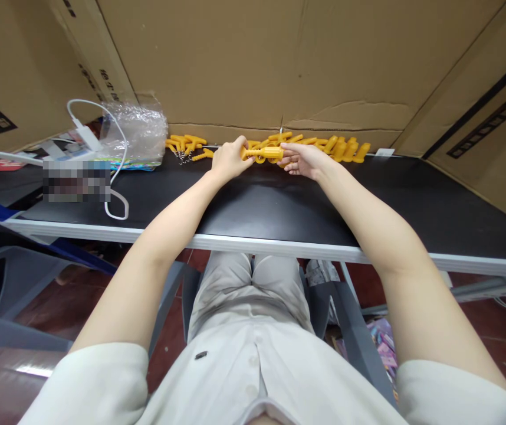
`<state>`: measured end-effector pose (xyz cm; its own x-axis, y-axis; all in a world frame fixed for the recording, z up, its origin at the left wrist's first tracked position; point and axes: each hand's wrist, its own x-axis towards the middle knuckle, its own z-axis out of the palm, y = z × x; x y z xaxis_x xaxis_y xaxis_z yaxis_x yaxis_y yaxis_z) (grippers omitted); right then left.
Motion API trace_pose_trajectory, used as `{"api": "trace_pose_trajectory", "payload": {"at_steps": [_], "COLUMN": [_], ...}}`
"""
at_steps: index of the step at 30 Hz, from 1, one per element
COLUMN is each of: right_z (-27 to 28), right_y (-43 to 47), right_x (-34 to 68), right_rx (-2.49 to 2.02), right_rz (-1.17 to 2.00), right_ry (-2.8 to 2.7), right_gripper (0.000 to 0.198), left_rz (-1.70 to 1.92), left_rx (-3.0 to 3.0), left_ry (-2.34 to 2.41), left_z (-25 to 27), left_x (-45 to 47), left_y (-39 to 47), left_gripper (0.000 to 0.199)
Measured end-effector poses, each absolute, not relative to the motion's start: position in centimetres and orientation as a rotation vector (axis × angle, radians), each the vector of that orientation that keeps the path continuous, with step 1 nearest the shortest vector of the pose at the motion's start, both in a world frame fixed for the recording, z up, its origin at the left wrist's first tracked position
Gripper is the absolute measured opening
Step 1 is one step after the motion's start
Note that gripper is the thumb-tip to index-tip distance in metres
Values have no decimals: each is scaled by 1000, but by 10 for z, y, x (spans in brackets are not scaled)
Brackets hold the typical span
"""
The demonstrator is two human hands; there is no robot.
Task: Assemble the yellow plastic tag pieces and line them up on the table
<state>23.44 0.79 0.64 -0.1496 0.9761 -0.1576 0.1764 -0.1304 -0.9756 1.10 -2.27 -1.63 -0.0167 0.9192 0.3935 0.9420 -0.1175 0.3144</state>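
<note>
My left hand (230,159) is closed around one end of a yellow plastic corkscrew (270,152), which lies level and points right. Its narrow part is ribbed and its right end is a thicker sleeve. At that thick end is my right hand (304,159), its fingers stretched and slightly apart; whether they press on it I cannot tell. Left of my left hand lie yellow T-handled corkscrews (185,143) with bare metal spirals. Behind and right of my hands is a row of yellow plastic pieces (341,147), partly hidden by my right hand.
Cardboard (253,65) walls in the back of the black tabletop (270,206). On the left are clear plastic bags (135,133), a white cable (124,147) and a blurred-out patch. A metal edge (279,247) runs along the front. A small white piece (384,152) lies at the back right.
</note>
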Motion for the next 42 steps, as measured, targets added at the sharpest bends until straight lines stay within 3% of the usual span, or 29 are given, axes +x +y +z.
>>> {"api": "trace_pose_trajectory", "payload": {"at_steps": [7,11,15,19,24,32,42], "right_z": [6,7,8,12,16,-1,-7], "right_y": [8,10,27,54,70,75,76], "right_x": [232,230,232,228,207,177,155], "right_rx": [-1315,-1129,-1013,-985,-1004,-1227,-1492], "right_rz": [1352,1314,1192,1006,632,139,26], "right_ry": [-1406,-1329,-1297,-1299,-1550,-2139,-2322], "right_gripper": [25,15,19,26,27,37,43], "left_rz": [-894,-1000,-1115,-1122,-847,-708,-693], "left_rx": [-2222,-2404,-2406,-2284,-2234,-2265,-2307], "left_ry": [-2003,-1798,-1762,-1864,-2039,-2119,-2080], "left_z": [-22,-24,-22,-24,-27,-27,-27], "left_x": [9,6,-1,-12,-28,-39,-34], "left_y": [-18,-17,-17,-8,4,5,4], "left_gripper": [52,77,96,74,38,33,36]}}
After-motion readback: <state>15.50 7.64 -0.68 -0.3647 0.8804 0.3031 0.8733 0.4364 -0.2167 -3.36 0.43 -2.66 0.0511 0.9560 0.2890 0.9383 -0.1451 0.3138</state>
